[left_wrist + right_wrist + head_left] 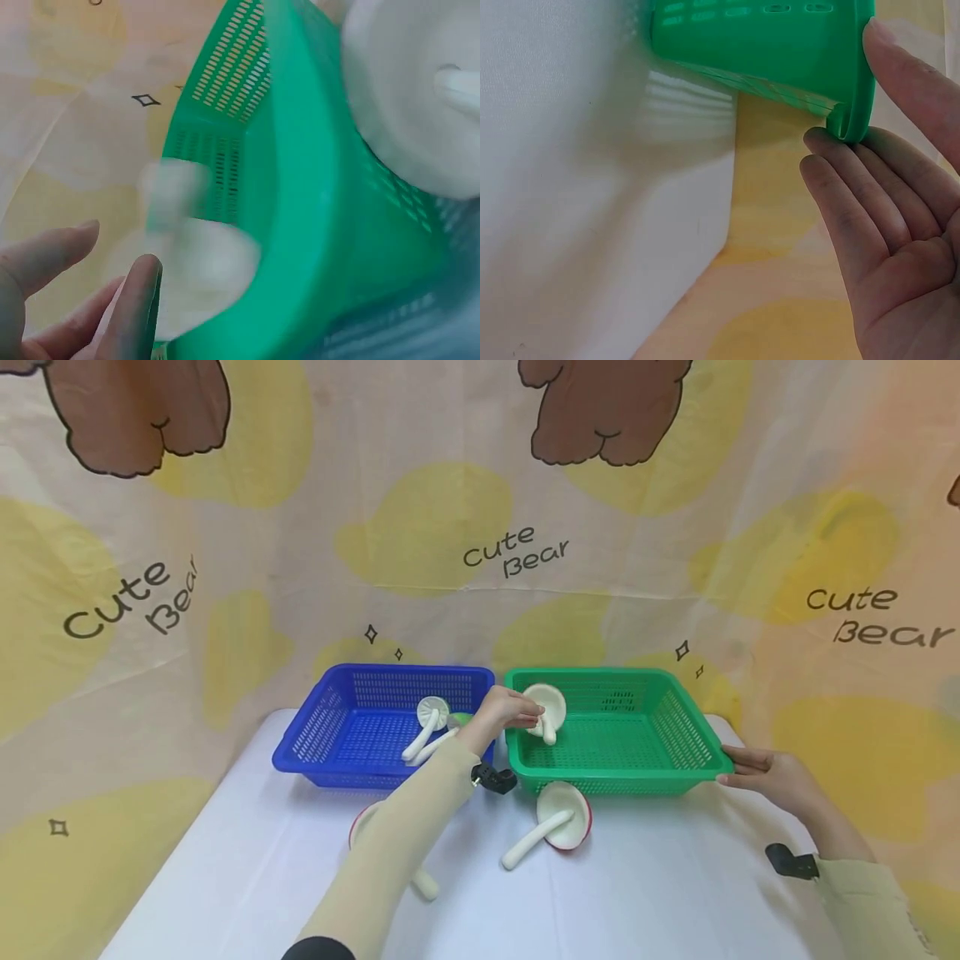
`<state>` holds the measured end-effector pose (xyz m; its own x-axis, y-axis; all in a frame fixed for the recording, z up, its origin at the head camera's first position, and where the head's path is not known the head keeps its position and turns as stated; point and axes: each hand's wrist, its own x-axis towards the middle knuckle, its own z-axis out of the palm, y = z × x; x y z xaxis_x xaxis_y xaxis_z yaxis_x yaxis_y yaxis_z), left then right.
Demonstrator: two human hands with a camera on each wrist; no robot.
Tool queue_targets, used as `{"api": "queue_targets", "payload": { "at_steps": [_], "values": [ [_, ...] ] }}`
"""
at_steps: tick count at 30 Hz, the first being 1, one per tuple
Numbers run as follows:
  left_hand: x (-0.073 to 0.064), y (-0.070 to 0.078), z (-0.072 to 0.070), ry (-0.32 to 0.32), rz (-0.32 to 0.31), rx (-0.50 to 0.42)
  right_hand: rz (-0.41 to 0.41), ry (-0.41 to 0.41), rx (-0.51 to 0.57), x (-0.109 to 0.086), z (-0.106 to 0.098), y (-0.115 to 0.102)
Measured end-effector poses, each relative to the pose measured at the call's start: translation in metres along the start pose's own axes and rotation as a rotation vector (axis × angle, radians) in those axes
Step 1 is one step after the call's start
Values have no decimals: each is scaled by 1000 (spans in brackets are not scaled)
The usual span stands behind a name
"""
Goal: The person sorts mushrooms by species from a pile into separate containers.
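Nearest sleeve (397, 843): cream cloth on the left arm, slanting from the viewer's side toward the left end of the green basket (622, 773).
Left hand (504, 710): over the left end of the green basket; in the wrist view its thumb and fingers stand apart, clamped on nothing; whether a fingertip brushes the stem, I cannot tell.
White-capped mushroom (551, 697): inside the green basket, at its left end, stem pointing down, blurred in the wrist view.
Right hand (776, 777): at the right near corner of the green basket, thumb and fingertips pinching the rim.
Blue basket (315, 718): just left of the green basket, holding a pale mushroom (432, 713) and a green-capped mushroom (459, 719).
Tablecloth (637, 893): beneath the green basket; on it, just in front, a red-edged mushroom (562, 818), and farther left a half-hidden mushroom (425, 883) under the arm.
Progress: partway, I judge; one mushroom lies in the green basket and two left of it in the blue, leaving two outside both.
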<state>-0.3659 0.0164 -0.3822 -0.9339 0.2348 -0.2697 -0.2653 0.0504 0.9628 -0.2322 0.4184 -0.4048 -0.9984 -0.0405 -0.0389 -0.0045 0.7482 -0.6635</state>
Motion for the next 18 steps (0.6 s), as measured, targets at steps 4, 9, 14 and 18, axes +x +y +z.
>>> {"api": "queue_targets", "payload": {
  "at_steps": [4,9,14,18],
  "values": [
    [-9,2,-3,21,23,42,-3,-1,-3,-1,1,0],
    [-23,7,-6,-13,64,22,-12,-1,-8,-1,2,0],
    [-43,10,-9,-76,138,56,-11,-7,-4,0,2,2],
    [-60,6,-11,-129,188,61,-8,-6,-7,0,1,2]
  ]
}}
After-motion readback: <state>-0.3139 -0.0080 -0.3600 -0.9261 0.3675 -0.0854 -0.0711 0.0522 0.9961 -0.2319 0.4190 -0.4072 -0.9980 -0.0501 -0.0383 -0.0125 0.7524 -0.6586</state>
